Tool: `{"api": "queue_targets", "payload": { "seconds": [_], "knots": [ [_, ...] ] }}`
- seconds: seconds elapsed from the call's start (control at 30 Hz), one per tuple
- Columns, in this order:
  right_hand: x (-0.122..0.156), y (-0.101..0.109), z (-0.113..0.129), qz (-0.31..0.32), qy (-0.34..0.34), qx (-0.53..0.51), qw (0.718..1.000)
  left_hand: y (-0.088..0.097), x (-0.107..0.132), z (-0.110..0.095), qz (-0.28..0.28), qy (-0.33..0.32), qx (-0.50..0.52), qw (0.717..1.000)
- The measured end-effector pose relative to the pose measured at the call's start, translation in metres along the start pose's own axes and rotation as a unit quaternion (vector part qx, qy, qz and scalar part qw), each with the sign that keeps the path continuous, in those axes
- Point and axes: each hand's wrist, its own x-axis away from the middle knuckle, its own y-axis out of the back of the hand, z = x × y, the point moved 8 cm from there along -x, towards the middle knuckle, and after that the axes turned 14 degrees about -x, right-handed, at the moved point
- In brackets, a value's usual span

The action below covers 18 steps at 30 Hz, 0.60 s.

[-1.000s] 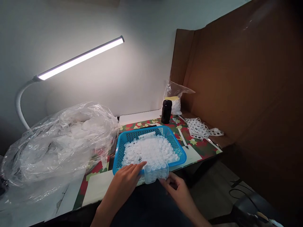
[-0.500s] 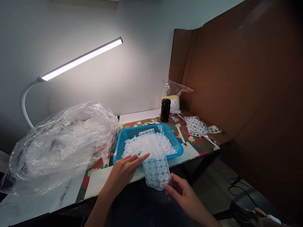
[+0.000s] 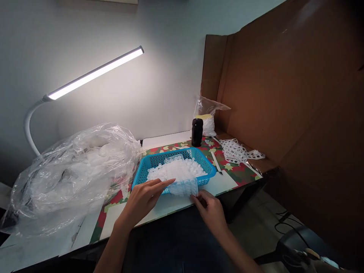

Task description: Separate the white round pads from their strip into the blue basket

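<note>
A translucent plastic sheet with rows of round caps (image 3: 184, 187) hangs over the front rim of a blue plastic basket (image 3: 211, 172). At its left edge is my left hand (image 3: 145, 196), with the index finger straight across the top and the other fingers bent. The thumb is mostly hidden. My right hand (image 3: 211, 207) pinches the sheet's lower right corner between thumb and fingertips. Inside the basket, small white round pieces (image 3: 196, 167) lie in a heap, partly covered by the sheet's far part.
A big clear bag of white material (image 3: 85, 170) fills the left side under a lit lamp (image 3: 96, 74). Behind the basket stand a black bottle (image 3: 197, 132) and a small bag (image 3: 209, 125). White perforated strips (image 3: 236, 151) and a white-handled tool (image 3: 216, 162) lie right, beside a cardboard wall (image 3: 256, 83).
My right hand has raised the sheet's lower end toward the basket, so the hanging part is now foreshortened. My left hand has shifted slightly up and left with the view.
</note>
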Motion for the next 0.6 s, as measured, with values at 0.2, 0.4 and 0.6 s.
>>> {"api": "queue_targets", "payload": {
  "seconds": [0.2, 0.4, 0.6],
  "knots": [
    [-0.013, 0.002, 0.006, -0.067, 0.033, 0.109, 0.991, 0.003, -0.003, 0.004, 0.003, 0.024, 0.011, 1.000],
    [-0.015, 0.006, 0.006, -0.116, 0.026, 0.199, 0.973, -0.002, -0.003, -0.001, 0.003, 0.023, 0.010, 1.000],
    [-0.018, 0.004, 0.004, -0.089, 0.028, 0.245, 0.965, -0.012, 0.004, -0.003, 0.013, 0.030, -0.009, 0.999]
  ]
}}
